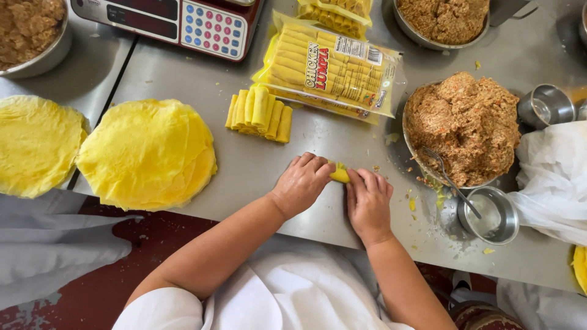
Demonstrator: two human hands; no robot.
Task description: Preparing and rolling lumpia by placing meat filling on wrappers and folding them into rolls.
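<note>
My left hand (302, 183) and my right hand (369, 198) press down side by side on a yellow roll (340, 175) on the steel table (257, 165); only a short piece of the roll shows between them. Both hands curl over it. Several finished yellow rolls (259, 113) lie in a row just beyond. A stack of round yellow wrappers (148, 153) sits to my left. A metal bowl heaped with brown minced filling (468, 125) stands to my right, a fork (449, 180) leaning in it.
A clear pack of rolls (333, 67) lies at the back by a scale with a keypad (174, 21). More wrappers (36, 143), other filling bowls (27, 30) (443, 18), a small steel bowl (492, 214), a cup (546, 105) and white plastic (553, 183) surround.
</note>
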